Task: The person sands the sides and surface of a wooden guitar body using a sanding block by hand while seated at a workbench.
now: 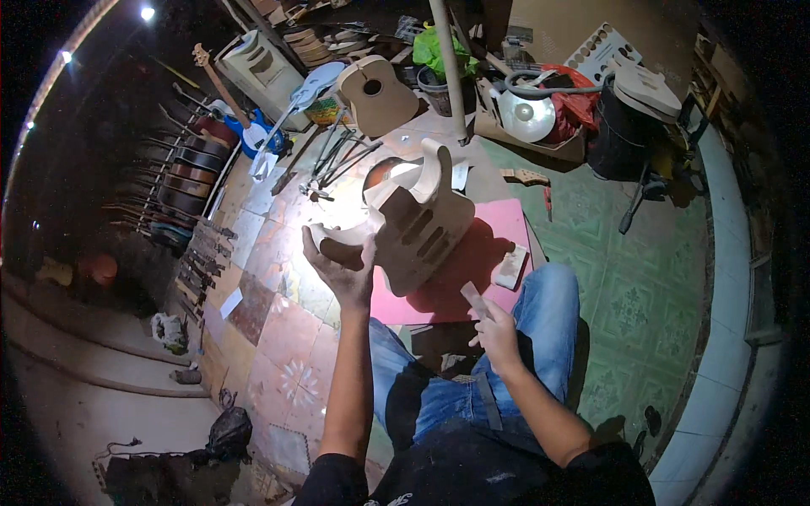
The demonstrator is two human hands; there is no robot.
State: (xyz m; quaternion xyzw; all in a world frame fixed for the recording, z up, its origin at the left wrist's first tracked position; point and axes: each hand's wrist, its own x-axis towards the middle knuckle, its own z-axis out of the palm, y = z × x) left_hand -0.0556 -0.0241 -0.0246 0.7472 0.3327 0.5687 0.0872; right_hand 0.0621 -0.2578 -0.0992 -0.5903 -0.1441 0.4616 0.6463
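Observation:
An unfinished solid electric guitar body point(422, 228) of bare pale wood, with pickup cutouts, stands tilted over a pink board point(396, 310) in front of me. My left hand point(344, 268) grips one of its horns, thumb and fingers on either side of the wood. Lower and to the right, my right hand point(496, 337) pinches a small flat pale strip point(475, 297), apart from the body; its exact kind is unclear. A whitish block point(510, 267) lies on the board's right side, near my knee.
Guitars point(190, 173) line a rack at left, beside a blue electric guitar point(251, 135). An acoustic guitar body point(377, 94) leans at the back by a pole point(450, 76). A guitar headstock piece point(525, 176) and a black bin point(620, 139) stand farther right.

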